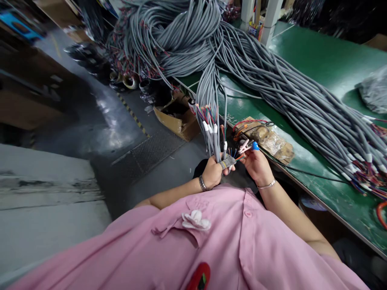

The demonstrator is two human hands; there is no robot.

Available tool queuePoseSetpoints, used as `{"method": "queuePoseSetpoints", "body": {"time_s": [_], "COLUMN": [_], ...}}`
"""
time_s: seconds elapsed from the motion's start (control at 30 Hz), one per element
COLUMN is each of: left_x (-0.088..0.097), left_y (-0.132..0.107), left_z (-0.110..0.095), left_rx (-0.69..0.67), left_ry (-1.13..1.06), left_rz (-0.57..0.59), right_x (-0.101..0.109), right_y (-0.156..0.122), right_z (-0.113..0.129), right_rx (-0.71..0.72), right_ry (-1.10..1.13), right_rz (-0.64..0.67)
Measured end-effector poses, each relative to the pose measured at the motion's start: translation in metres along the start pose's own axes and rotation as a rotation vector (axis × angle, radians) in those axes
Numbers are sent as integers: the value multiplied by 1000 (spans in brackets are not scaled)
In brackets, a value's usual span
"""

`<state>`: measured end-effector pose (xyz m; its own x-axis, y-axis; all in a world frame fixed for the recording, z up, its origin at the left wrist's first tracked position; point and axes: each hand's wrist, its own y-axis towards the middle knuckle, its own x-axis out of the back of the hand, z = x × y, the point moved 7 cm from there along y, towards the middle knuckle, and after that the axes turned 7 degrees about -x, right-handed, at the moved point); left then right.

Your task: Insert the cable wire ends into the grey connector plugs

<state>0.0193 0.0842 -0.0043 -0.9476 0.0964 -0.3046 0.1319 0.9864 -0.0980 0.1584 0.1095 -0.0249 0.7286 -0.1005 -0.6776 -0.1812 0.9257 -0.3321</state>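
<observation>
My left hand (pixel 213 173) is closed around a grey multi-core cable (pixel 224 150), and its thumb wears a grey finger cover (pixel 226 162). Thin coloured wires (pixel 232 153) fan out of a cable end at that thumb. Just to the right, my right hand (pixel 256 166), with a blue cover (pixel 255 146) on one finger, pinches the tips of orange and green wires (pixel 240 157). A pale pink, narrow piece (pixel 244 146) shows by its fingers; its kind is unclear. Several cable ends with white sleeves (pixel 210 128) and bared wires hang beyond my left hand.
A large pile of grey cables (pixel 181 36) covers the far side of the green table (pixel 317 52) and trails right. A worn wooden block (pixel 269 141) lies by the table edge. Below are an open cardboard box (pixel 177 117) and, at left, a white surface (pixel 45 201).
</observation>
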Motion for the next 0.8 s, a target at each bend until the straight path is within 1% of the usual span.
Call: {"method": "queuePoseSetpoints", "body": {"time_s": [0.1, 0.17, 0.3, 0.37, 0.53, 0.6, 0.7, 0.8], "left_x": [-3, -5, -5, -4, -3, -3, -2, 0], "left_y": [2, 4, 7, 8, 9, 8, 8, 6], "left_z": [0, 0, 2, 3, 6, 6, 4, 3], "left_rx": [-7, -7, 5, 13, 27, 23, 7, 5], "left_ry": [-10, -5, -2, 5, 58, 70, 65, 62], "left_rz": [10, 12, 1, -3, 0, 1, 12, 19], "right_x": [5, 6, 4, 3, 4, 4, 0, 0], "right_y": [2, 5, 10, 13, 17, 15, 12, 6], "right_z": [1, 0, -5, -6, -3, -4, -6, -10], "right_rx": [51, 58, -13, -26, 41, 44, -9, -126], "right_ry": [-63, -83, -16, 24, 44, 46, 35, -15], "right_rz": [-41, -52, -36, -42, -110, -124, -64, 18]}}
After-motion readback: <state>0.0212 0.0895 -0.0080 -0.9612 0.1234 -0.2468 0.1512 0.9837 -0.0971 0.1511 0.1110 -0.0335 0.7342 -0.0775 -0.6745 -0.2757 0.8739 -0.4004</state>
